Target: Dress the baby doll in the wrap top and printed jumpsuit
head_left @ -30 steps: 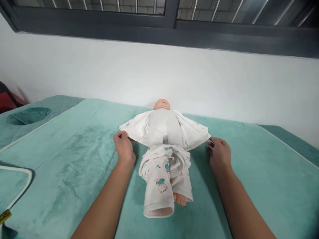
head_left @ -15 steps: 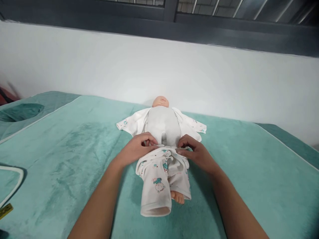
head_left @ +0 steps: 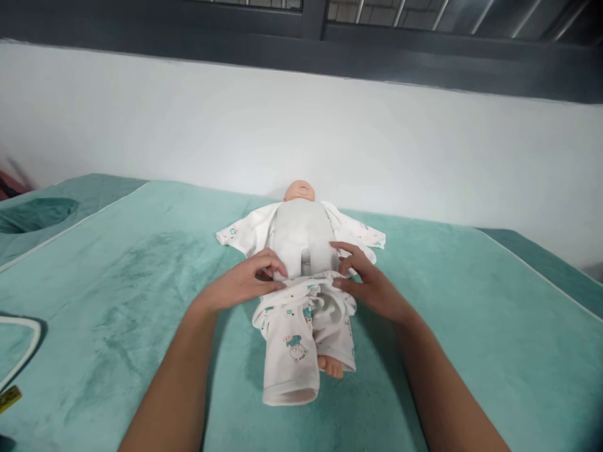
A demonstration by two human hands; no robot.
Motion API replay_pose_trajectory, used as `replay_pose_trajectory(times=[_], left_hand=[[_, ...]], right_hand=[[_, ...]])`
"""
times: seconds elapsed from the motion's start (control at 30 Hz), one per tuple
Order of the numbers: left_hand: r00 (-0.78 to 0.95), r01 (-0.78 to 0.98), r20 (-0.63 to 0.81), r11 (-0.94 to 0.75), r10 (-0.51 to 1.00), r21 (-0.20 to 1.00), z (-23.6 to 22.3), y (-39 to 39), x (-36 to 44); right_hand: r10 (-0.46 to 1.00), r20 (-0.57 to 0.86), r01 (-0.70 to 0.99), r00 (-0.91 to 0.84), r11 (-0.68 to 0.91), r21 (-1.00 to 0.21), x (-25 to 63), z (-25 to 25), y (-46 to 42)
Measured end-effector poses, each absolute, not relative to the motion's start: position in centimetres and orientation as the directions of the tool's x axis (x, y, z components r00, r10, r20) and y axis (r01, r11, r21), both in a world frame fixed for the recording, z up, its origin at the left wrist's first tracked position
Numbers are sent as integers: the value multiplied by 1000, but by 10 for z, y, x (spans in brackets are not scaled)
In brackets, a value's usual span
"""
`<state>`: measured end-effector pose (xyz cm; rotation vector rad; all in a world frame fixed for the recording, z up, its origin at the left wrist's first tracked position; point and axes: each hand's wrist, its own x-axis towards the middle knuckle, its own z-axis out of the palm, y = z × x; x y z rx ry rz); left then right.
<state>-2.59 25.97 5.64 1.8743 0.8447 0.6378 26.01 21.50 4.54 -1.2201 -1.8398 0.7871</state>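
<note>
A baby doll (head_left: 306, 229) lies on its back, head at the far end. White printed pants (head_left: 291, 358) are bunched around its legs, the waistband below the grey-white torso. One foot (head_left: 331, 366) shows at the right pant leg; the left leg's opening shows no foot. My left hand (head_left: 245, 279) is closed at the left side of the waistband, thumb and curled fingers at its edge. On the other side my right hand (head_left: 370, 279) is open, thumb by the waistband and index finger stretched toward the torso. A white printed top (head_left: 257, 229) lies spread open under the doll.
A green plush cover (head_left: 141, 301) spreads under the doll, up to a white wall (head_left: 301, 125). At the left edge are a white curved strip (head_left: 35, 336) and a yellow label (head_left: 9, 398). A round hollow (head_left: 38, 213) shows in the cover at far left.
The fingers of my right hand have spread away from the waistband, the index finger reaching up. My left hand has drawn slightly outward to the left. The view has shifted a little.
</note>
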Motion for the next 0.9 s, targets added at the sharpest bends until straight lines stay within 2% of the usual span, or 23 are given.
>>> replay_pose_trajectory(times=[0.13,0.33,0.43,0.53,0.63,0.7,0.77,0.9], left_hand=[[603,300,160,-408,782,863,51,261,-28],[331,253,310,-400,891,881,32,270,-10],[143,371,329,-358,934,856,30,294,1],[78,483,300,-299,951,823,35,326,11],[24,461,213,-200,977,864,36,347,19],[-46,440,209,-168,977,882,33,350,22],[-36,427,223,-186,974,885,30,348,20],[210,366,140,-211,968,907,31,343,7]], right_hand=[[924,360,442,-130,379,-813,251,36,223],[910,410,648,-65,351,-676,249,36,251],[927,373,782,-37,259,-566,249,44,276],[936,350,822,-41,231,-521,246,53,301],[936,345,767,66,174,-618,240,52,316],[919,340,674,200,123,-728,236,45,319],[911,316,567,264,119,-815,235,37,317],[965,241,445,102,172,-879,248,35,313]])
